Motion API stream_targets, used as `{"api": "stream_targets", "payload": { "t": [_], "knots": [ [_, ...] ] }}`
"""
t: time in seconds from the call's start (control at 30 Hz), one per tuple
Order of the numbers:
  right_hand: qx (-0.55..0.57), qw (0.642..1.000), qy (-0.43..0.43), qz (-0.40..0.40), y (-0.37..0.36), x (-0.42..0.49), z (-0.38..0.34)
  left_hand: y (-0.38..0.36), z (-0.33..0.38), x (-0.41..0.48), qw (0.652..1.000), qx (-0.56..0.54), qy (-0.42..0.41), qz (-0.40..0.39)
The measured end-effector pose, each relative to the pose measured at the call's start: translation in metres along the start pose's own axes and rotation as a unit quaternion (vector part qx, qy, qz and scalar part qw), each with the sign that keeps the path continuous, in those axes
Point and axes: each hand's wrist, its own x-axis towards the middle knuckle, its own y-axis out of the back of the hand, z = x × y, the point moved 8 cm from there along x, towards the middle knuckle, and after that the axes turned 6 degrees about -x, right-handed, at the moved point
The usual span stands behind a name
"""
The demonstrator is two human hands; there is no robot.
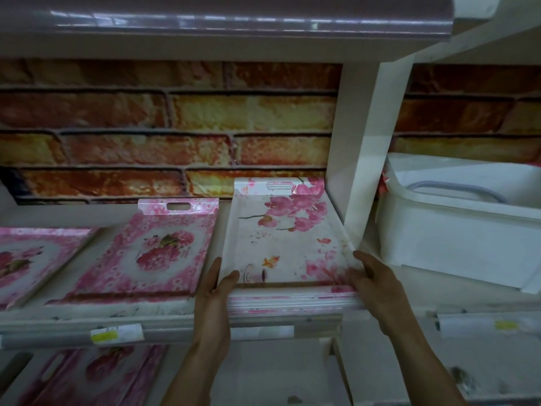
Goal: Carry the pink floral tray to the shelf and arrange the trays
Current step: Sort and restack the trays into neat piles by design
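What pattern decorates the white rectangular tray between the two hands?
The white rectangular tray shows pink blossoms and small orange butterflies; head view.

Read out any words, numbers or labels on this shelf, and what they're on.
No text here is readable.
Yellow label on the left shelf edge: too blurred.
White label beside it: too blurred.
Yellow label on the right shelf edge: too blurred.
Orchid tray: flower print only, no words.
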Motion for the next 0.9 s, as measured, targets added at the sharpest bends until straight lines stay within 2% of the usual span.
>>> {"api": "stream_targets", "payload": {
  "t": [0.3, 0.9],
  "knots": [
    [-0.002, 1.000, -0.006, 0.025, 0.000, 0.006, 0.004, -0.003, 0.000, 0.005, 0.999, 0.012, -0.002, -0.030],
    [0.010, 0.999, -0.004, 0.039, 0.001, 0.019, -0.001, -0.009, -0.002, 0.016, 1.000, -0.008, -0.017, -0.017]
  ]
}}
